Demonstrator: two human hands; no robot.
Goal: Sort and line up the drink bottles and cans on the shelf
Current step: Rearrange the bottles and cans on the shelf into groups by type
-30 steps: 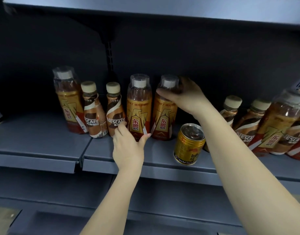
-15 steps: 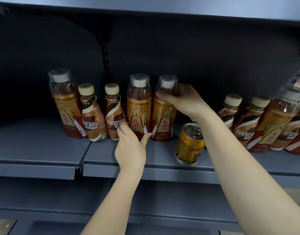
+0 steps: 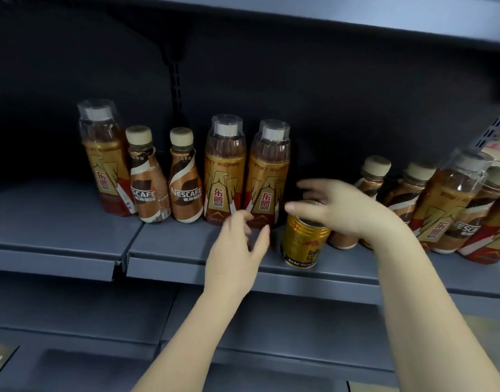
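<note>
**A:** Where's the gold can (image 3: 304, 239) relative to my hands?

**B:** Standing upright near the front edge of the shelf (image 3: 186, 250), out of line: forward of the bottle row and just right of the two tall amber bottles (image 3: 247, 171). Long axis vertical, top facing up.

**A:** Which hand's closer?

**B:** Right hand (image 3: 336, 206), clearly. It's spread open directly over the can's top, fingers pointing left, gripping nothing. It's blurred, so I can't tell if the palm touches the rim. Left hand (image 3: 237, 244) is also open and empty, low in front of the right-hand amber bottle, just left of the can.

**A:** So I take it from above with the right?

**B:** My read, yes. The can sits under the right palm, so a top-down grasp is shortest. The left would need a sideways reach to its wall.

**A:** Where does it go?

**B:** Judgement only: back into the gap between the amber pair and the short coffee bottles (image 3: 367, 179) on the right.

**A:** Risk?

**B:** Tight clearance. Sliding it back could nudge the nearest amber bottle.
</note>
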